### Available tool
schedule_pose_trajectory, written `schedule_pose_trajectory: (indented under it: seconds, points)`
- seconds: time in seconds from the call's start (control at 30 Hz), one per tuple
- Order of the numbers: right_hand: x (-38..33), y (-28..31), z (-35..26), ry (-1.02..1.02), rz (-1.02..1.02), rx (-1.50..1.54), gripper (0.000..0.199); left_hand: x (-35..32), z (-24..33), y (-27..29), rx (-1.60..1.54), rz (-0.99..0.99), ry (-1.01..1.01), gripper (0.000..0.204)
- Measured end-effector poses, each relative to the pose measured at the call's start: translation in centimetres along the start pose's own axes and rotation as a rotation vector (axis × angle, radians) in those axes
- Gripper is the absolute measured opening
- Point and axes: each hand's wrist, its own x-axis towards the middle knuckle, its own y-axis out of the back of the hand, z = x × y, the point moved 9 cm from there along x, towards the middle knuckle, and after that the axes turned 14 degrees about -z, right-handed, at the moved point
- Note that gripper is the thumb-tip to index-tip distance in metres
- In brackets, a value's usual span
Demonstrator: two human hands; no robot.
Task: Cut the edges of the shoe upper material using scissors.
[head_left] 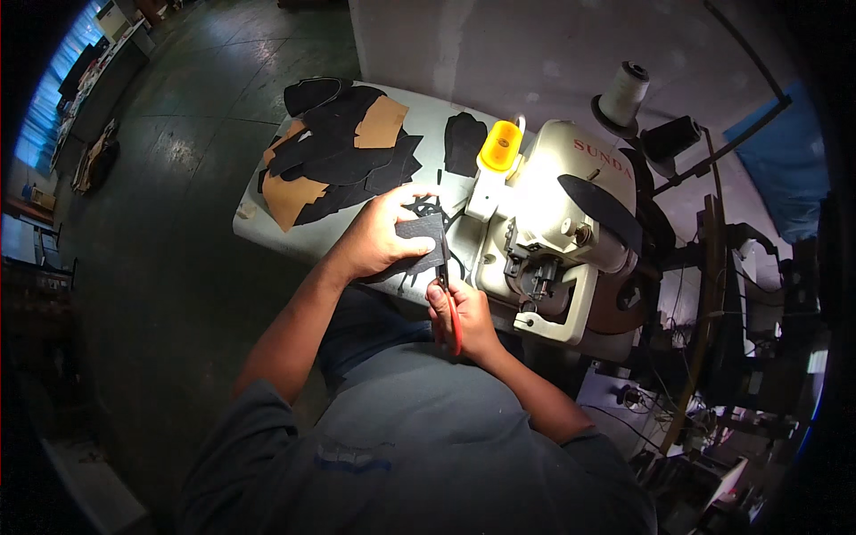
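While the left hand (374, 236) pinches the dark flat piece (417, 234), thumb laid across its face, that piece sits just left of the sewing machine (544, 192), over the near part of the white table (251, 217). The right hand (469, 318) has its fingers wrapped around the red-handled scissors (456, 323), blades running along the edge of the piece that faces the sewing machine. Can't tell if they're parted or closed.

Biggest worry imo: the left thumb and fingertips are right near those blades, so a slip could nick skin. If the grip loosens, I'd guess the piece bends or twists and the cut goes wonky. Also those thin black strips (425, 209) by the fingers, left of the sewing machine, could get snagged in the scissors.

Elbow room is tight too: the sewing machine's cream body is close to the right hand, so swinging that way probably means a bump. Further left of it there's a messy pile of black pieces (334, 143) with tan pieces (382, 123) mixed in, plus a lone black piece (464, 145) between pile and sewing machine. Behind it, a white thread cone (624, 94) and a black thread cone (671, 139)
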Motion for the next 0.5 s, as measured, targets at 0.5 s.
schedule_pose_trajectory:
  seconds: [0.5]
  points:
    - [0.11,0.6,0.36,0.022,0.05,-0.009,0.045,0.54,-0.67,-0.69,-0.012,-0.031,0.006,0.084]
